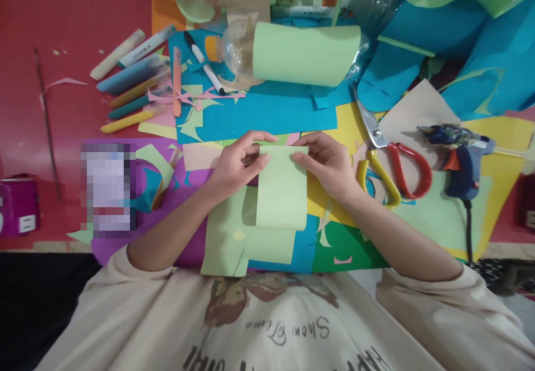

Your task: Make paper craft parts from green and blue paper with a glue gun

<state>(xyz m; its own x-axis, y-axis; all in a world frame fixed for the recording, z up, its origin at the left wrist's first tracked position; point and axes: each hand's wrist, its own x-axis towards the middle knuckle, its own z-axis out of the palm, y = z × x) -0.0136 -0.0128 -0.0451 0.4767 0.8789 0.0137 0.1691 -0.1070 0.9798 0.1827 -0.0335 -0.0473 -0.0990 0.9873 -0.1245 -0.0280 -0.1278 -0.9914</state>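
Note:
A light green paper strip (282, 193) curls over between my two hands, its top edge pinched at both corners. My left hand (246, 162) is closed on the top left corner, thumb in front. At the top right corner, my right hand (324, 162) grips the same strip between thumb and fingers. Below the strip lie more light green paper pieces (225, 243), partly covered by it. Beyond my hands, a clear plastic bottle (238, 48) with an orange cap lies on its side, wrapped in a light green paper sleeve (305, 53).
Scissors (376, 137) with red and yellow handles lie right of my right hand. Farther right rests a blue glue gun (463, 170) with its cord. Several markers (134, 76) lie at the upper left, near a blurred phone-like object (108, 193). Coloured sheets and scraps cover the red table (25, 81).

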